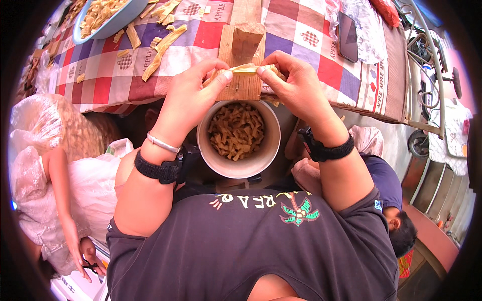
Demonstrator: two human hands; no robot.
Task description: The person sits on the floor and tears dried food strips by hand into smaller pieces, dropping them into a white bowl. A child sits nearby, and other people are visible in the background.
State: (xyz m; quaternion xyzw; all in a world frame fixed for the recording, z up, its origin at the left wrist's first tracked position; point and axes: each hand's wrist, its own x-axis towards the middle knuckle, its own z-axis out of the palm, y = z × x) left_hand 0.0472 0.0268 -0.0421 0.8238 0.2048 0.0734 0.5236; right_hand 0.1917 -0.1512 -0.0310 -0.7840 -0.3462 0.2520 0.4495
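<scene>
A pale yellow dried strip [244,70], plant-like, is stretched between my two hands. One end is pinched by my left hand [199,81], the other by my right hand [290,77]. Behind the strip a wooden block [246,37] stands up from a wooden board [239,90] at the table edge. Below the board is a round white bucket [241,171], partly filled with short brown cut pieces [236,131]. More strips [163,52] lie loose on the checked tablecloth [203,41], left of the board.
A blue basin [109,32] of yellow pieces sits at the upper left. A smartphone [347,37] lies beside clear plastic [371,34] at the right. A filled plastic bag [56,124] stands at the left. Another person [71,180] is at the left, and one more [384,184] at the right.
</scene>
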